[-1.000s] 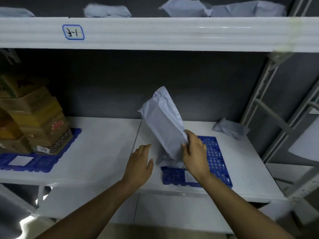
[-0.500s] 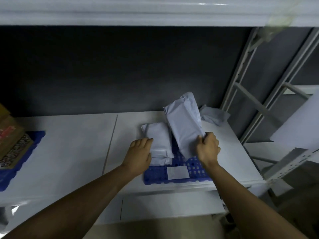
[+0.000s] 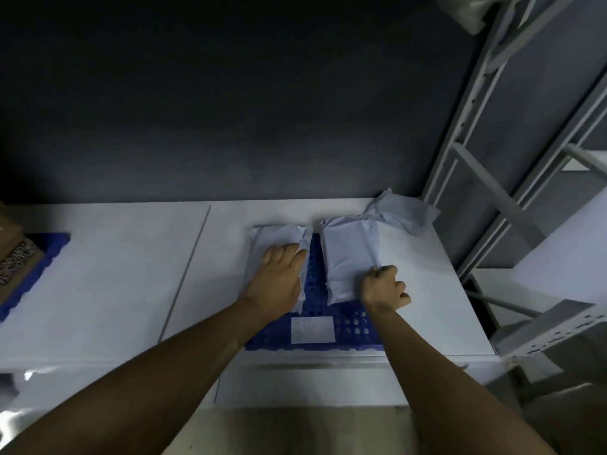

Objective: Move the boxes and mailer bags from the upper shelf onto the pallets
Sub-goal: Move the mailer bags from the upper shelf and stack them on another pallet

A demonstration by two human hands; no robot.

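The white shelf fills the lower half of the frame. A blue pallet sits just right of centre near its front edge. Two grey mailer bags lie on it side by side, a strip of blue grid showing between them, and both have their long axes running from bottom to top of the frame.

A third, crumpled mailer bag lies off the pallet toward the upper right. It is slanted, and it seems to touch the far corner of the right mailer bag.

The left hand lies flat with straight fingers on the left mailer bag. The right hand is curled at the right bag's near right corner. Motion blur hides whether it pinches that edge or only rests against it.

If the loose bag is taken next, it lies up and to the right of the right hand, which is clearly the nearer one.
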